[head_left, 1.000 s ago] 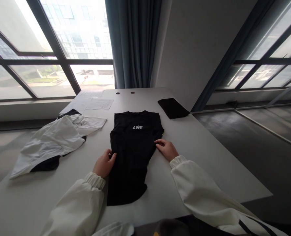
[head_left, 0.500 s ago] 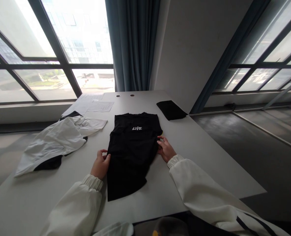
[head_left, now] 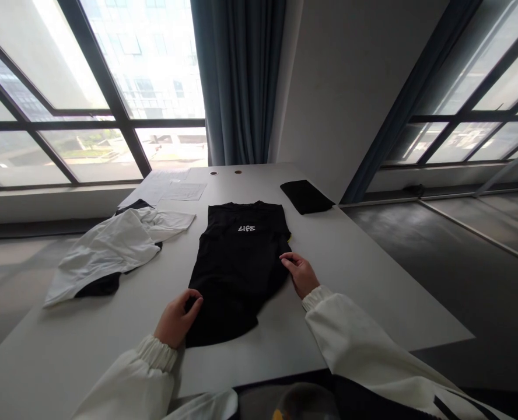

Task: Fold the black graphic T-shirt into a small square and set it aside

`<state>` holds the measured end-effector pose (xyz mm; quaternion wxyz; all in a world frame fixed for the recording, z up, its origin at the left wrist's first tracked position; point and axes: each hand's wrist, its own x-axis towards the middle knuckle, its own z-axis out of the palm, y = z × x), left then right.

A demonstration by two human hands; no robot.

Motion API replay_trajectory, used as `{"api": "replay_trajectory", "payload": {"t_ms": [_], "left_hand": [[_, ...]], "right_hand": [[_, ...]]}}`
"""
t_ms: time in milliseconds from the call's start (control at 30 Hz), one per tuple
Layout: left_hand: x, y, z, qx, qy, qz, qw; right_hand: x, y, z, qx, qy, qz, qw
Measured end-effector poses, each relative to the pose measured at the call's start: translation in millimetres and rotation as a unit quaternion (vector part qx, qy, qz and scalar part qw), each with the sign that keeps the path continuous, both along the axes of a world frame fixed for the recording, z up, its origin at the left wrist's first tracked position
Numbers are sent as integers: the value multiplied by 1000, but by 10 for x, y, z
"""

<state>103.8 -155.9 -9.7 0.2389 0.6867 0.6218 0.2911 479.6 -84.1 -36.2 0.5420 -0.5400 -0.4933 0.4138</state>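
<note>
A black T-shirt (head_left: 241,262) with small white lettering lies on the white table in front of me, its neckline at the far end and its hem towards me. The sides are folded in, so it looks narrow. My left hand (head_left: 175,319) is at the left edge near the hem, thumb and forefinger pinched on the cloth. At the right edge, about halfway down, my right hand (head_left: 301,274) pinches the fabric between thumb and fingers. The lower right part of the shirt slants inward to the hem.
A crumpled white-and-black garment (head_left: 110,251) lies on the left of the table (head_left: 364,291). Paper sheets (head_left: 182,191) are at the far left. A folded black cloth (head_left: 307,196) rests by the right edge. Windows and a blue curtain (head_left: 239,87) stand behind.
My left hand has slid down the shirt's left edge towards the hem and over the cloth. My right hand has shifted slightly down. The hem has moved a little left.
</note>
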Motion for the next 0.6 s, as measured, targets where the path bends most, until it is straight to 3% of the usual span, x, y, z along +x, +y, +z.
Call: {"api": "replay_trajectory", "payload": {"t_ms": [200,333,400,500,600], "left_hand": [[-92,-48,-1,-4,-5,46,999],[-165,-85,-6,-6,6,49,999],[-205,-124,-5,-10,21,43,999],[-247,-216,-13,-21,35,38,998],[-250,-306,-26,-31,39,36,998]], "right_hand": [[75,-67,125,-15,57,-22,998],[193,-151,268,-53,63,9,997],[266,-265,330,-65,23,58,996],[341,-527,375,-75,-114,125,983],[347,-786,372,-84,-237,136,958]]}}
